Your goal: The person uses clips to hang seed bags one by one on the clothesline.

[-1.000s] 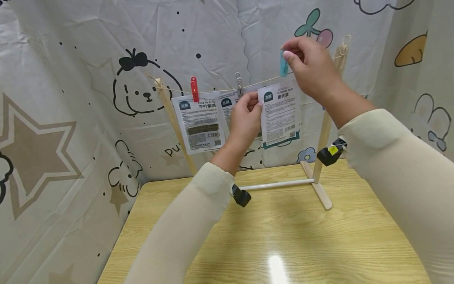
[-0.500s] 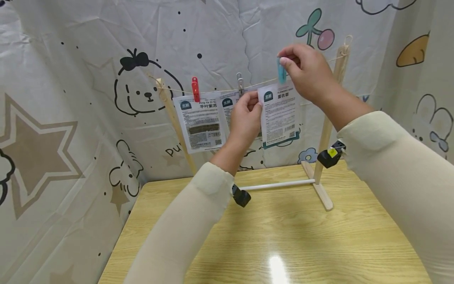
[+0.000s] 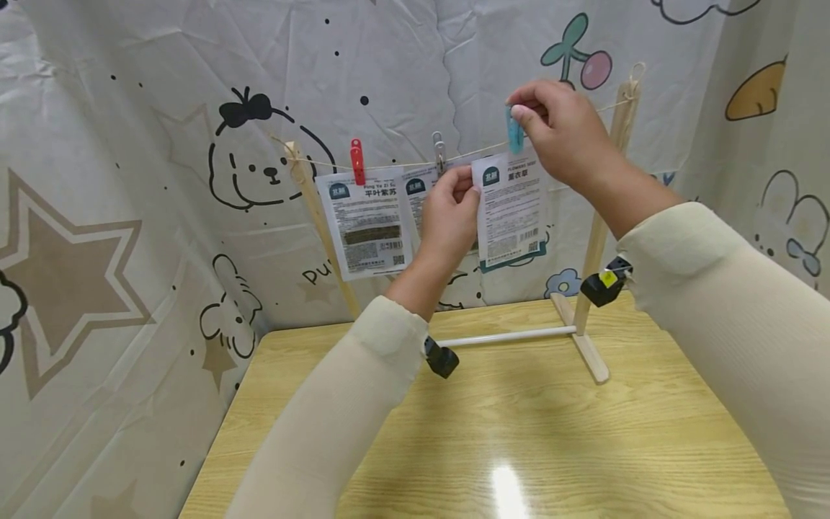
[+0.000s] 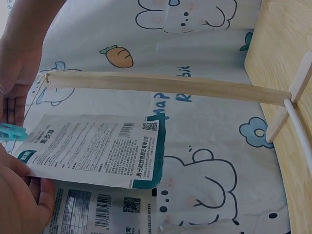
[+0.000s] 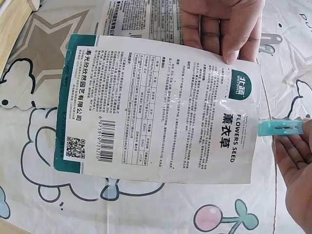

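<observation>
My left hand (image 3: pixel 449 216) pinches the left edge of a white seed packet (image 3: pixel 512 213) with a teal border, printed side facing me. My right hand (image 3: pixel 570 133) pinches a teal clothespin (image 5: pixel 282 127) between thumb and fingers. In the right wrist view the clothespin lies across the string (image 5: pixel 275 195), its tip at the packet's top edge. Two other seed packets hang to the left: one packet (image 3: pixel 364 227) under a red clothespin (image 3: pixel 357 162), another packet (image 3: pixel 415 189) under a grey clothespin (image 3: pixel 439 153), partly hidden by my left hand.
A wooden post (image 3: pixel 606 209) at the right and another post (image 3: pixel 314 209) at the left carry the string. A white rod (image 3: pixel 506 336) runs low between them above the wooden table (image 3: pixel 519 432). A patterned curtain (image 3: pixel 162 288) hangs behind.
My right hand has come down and slightly left, bringing the teal clothespin from above the packet to its top edge. Over the last half second both hands stay nearly still.
</observation>
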A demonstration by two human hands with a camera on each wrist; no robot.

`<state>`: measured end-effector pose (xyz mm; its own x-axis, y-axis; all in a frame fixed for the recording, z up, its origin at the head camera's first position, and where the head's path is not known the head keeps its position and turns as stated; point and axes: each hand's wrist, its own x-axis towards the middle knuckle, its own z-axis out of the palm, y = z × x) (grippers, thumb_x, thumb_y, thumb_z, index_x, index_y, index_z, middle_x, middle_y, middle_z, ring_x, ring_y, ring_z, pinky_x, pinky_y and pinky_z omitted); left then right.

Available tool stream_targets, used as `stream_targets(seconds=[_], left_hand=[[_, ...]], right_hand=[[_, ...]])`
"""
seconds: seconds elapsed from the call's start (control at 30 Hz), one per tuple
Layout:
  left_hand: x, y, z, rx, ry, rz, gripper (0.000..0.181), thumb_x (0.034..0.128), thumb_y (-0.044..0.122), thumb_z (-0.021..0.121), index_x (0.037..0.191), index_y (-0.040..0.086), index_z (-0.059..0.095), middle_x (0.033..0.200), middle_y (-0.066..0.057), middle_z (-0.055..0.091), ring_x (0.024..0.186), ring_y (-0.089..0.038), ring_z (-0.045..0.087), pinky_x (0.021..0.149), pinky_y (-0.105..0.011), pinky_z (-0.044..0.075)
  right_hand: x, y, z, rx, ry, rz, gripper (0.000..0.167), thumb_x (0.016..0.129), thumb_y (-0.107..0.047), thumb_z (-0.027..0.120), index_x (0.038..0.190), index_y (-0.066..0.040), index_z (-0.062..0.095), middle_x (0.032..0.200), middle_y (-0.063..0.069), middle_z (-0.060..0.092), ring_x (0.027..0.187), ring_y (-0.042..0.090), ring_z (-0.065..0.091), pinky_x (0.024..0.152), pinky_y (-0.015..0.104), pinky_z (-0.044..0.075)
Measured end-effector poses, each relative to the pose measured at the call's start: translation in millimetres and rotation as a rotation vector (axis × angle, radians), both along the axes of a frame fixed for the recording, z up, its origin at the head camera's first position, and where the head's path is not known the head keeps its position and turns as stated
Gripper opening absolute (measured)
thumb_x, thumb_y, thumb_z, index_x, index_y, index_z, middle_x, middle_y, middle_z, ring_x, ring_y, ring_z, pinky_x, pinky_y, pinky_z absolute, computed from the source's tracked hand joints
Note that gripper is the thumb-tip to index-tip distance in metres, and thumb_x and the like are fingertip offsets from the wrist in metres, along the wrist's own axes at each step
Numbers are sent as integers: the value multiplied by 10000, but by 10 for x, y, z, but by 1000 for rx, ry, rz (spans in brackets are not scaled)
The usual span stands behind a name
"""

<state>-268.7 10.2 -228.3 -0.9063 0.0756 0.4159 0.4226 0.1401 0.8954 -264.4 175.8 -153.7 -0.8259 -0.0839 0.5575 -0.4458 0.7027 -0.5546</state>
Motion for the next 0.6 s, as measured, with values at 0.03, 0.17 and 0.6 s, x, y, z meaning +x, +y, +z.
stream_targets(seconds=[0.03,0.17,0.6], left_hand=[[1,-1,0,3,-3,-3,248,1047,94,520,1266,102,638,1117,-43,678,953,-115,625,795,-206,526],[9,-1,1,6,-6,-5,249,1049,95,517,1268,104,635,1115,-42,676,951,-116,625,797,-206,527],[0,-3,-13,9,0,-9,255,1052,88,505,1278,92,623,1131,-45,667,964,-117,624,818,-207,526]], right_hand=[[2,0,-2,2,2,0,423,1101,-311,365,1419,-75,514,1375,104,495,1180,206,462,1029,375,417],[7,5,0,1,-3,-4,425,1101,-315,363,1423,-82,514,1377,102,497,1177,210,464,1031,380,417],[-13,10,-10,-8,-10,-2,429,1101,-322,362,1430,-89,508,1356,99,521,1154,207,481,1016,365,419]])
